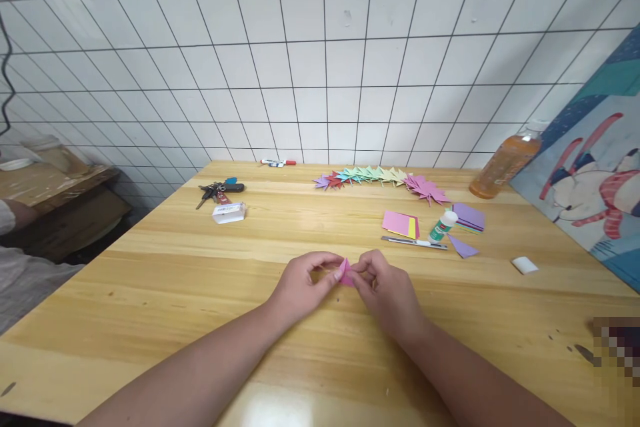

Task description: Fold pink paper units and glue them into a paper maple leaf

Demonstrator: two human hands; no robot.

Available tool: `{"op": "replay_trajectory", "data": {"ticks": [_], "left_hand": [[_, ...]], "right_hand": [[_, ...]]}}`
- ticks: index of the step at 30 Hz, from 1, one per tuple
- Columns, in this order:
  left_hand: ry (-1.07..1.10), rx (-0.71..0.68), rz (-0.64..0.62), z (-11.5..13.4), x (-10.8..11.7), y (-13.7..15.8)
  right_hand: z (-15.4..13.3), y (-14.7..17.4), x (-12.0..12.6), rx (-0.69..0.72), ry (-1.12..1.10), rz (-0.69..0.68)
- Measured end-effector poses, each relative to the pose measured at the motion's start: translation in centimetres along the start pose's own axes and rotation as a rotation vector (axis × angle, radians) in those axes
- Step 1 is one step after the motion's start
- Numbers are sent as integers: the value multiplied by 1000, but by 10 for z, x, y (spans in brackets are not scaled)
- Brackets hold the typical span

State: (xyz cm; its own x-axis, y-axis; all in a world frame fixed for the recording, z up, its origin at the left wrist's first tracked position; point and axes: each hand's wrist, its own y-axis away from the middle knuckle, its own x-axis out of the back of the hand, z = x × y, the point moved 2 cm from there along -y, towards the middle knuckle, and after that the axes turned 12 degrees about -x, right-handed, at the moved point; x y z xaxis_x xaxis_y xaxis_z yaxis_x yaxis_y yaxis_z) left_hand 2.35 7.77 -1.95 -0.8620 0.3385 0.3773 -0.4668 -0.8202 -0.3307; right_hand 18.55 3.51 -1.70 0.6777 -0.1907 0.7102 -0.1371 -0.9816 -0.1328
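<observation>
A small folded piece of pink paper (346,272) is held between my two hands, just above the wooden table (200,320). My left hand (307,280) pinches its left side between thumb and fingers. From the right, my right hand (387,287) grips the paper's other edge with thumb and forefinger. The paper comes to a point at the top. Beyond my hands lies a curved row of folded paper pieces (373,175) in purple, red, green, yellow and pink.
Right of centre lie pink and yellow paper sheets (397,223), a craft knife (415,242), a glue stick (443,227), a purple stack (469,216) and a purple triangle (463,246). Farther out are a bottle (507,163), keys (220,191), a small box (229,213) and a marker (278,163).
</observation>
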Motion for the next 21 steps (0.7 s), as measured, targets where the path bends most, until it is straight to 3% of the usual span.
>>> {"op": "replay_trajectory", "data": {"ticks": [3, 8, 13, 17, 21], "left_hand": [[-54, -39, -67, 3, -2, 2], [-122, -80, -32, 2, -3, 4], [-118, -94, -91, 4, -3, 4], [-73, -76, -104, 8, -3, 4], [-20, -15, -122, 5, -4, 4]], "right_hand": [[-5, 4, -1, 140, 170, -1], [-10, 9, -1, 401, 441, 25], [-16, 14, -2, 556, 558, 6], [-16, 14, -4, 493, 517, -13], [-10, 9, -4, 219, 239, -75]]}}
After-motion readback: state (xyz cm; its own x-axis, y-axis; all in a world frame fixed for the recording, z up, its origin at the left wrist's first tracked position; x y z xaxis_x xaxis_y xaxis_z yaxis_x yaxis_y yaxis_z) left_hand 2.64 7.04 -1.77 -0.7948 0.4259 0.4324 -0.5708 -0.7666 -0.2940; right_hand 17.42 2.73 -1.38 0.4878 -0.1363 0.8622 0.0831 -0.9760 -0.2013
